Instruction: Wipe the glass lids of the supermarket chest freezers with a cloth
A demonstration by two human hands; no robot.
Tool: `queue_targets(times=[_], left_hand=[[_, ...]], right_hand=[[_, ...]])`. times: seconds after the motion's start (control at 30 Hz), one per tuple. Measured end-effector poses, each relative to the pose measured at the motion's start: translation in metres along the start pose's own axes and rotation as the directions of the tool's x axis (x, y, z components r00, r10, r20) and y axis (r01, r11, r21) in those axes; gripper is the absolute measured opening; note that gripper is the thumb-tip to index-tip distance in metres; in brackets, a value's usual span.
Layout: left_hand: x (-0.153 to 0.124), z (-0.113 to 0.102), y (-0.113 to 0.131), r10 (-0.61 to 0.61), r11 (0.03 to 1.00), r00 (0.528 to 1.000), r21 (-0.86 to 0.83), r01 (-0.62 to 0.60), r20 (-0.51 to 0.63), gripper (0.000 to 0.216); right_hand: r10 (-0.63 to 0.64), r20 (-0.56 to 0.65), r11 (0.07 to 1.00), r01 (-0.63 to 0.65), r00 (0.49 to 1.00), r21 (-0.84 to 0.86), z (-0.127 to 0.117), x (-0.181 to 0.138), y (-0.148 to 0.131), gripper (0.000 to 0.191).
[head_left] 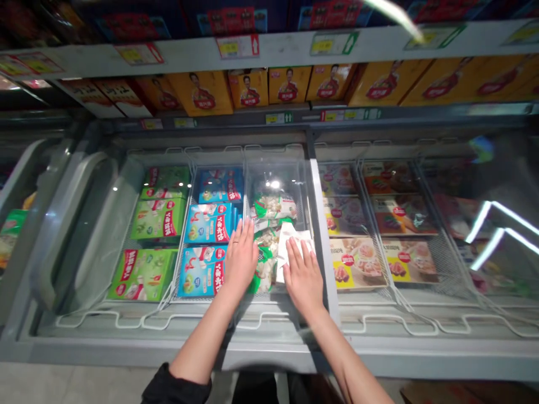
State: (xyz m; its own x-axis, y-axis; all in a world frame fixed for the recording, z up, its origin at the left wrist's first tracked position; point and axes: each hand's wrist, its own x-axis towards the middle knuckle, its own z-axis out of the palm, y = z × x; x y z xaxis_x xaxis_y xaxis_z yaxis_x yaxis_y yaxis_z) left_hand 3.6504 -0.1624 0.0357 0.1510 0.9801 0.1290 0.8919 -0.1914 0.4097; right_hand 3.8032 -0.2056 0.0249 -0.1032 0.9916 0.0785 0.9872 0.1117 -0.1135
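Note:
Both my hands reach into an open chest freezer. My left hand (241, 257) lies flat with fingers stretched out on the green-and-white bags of frozen dumplings (273, 207) in the middle wire compartment, beside the blue packs (206, 224). My right hand (302, 275) also lies open, fingers pressed on a white bag (290, 238) at the compartment's right side, against the freezer's centre frame (320, 224). Neither hand grips anything.
Green packs (158, 219) fill the left compartment. A slid-open lid (71, 235) sits at the left. Behind the closed right glass lid (421, 224) lie several picture-printed bags. Yellow boxes (248, 87) line the shelf above. The freezer's front rim (269, 350) runs below my arms.

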Motion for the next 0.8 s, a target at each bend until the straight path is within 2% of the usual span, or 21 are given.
queue_targets(times=[0.13,0.23,0.37,0.43,0.5,0.57,0.67,0.73,0.8], left_hand=[[0.037,-0.003,-0.013,0.124,0.992,0.992,0.034,-0.123,-0.014,0.05],[0.054,-0.001,-0.022,0.192,0.98,0.981,0.046,-0.191,-0.009,0.05],[0.061,0.002,-0.03,0.213,0.977,0.977,0.021,-0.213,-0.004,0.05],[0.062,0.003,-0.031,0.208,0.978,0.978,0.004,-0.208,-0.006,0.05],[0.063,0.002,-0.032,0.204,0.979,0.979,-0.01,-0.204,-0.005,0.05],[0.065,0.002,-0.032,0.199,0.98,0.98,-0.017,-0.199,-0.002,0.049],[0.067,0.001,-0.033,0.201,0.979,0.979,-0.019,-0.201,0.013,0.049],[0.068,0.001,-0.034,0.203,0.979,0.979,-0.022,-0.203,0.027,0.049],[0.068,0.001,-0.034,0.195,0.981,0.98,-0.029,-0.194,0.038,0.049]], right_hand=[[-0.133,0.001,0.991,0.133,0.991,0.006,0.002,0.035,-0.006,0.047],[-0.075,-0.015,0.997,0.075,0.997,-0.021,0.001,0.059,0.008,0.048],[0.115,-0.015,0.992,-0.116,0.993,-0.054,0.003,0.038,0.01,0.049],[0.148,0.003,0.987,-0.148,0.989,-0.06,0.005,0.024,-0.001,0.049],[0.117,0.025,0.992,-0.115,0.993,-0.054,0.006,0.023,-0.013,0.049],[0.022,0.043,0.999,-0.021,0.999,-0.033,0.004,0.041,-0.018,0.047],[-0.094,0.033,0.996,0.094,0.995,-0.009,0.001,0.084,-0.009,0.047],[-0.059,-0.006,0.998,0.059,0.998,-0.011,0.001,0.105,0.003,0.048],[0.048,-0.044,0.999,-0.049,0.998,-0.023,0.002,0.106,0.011,0.048]])
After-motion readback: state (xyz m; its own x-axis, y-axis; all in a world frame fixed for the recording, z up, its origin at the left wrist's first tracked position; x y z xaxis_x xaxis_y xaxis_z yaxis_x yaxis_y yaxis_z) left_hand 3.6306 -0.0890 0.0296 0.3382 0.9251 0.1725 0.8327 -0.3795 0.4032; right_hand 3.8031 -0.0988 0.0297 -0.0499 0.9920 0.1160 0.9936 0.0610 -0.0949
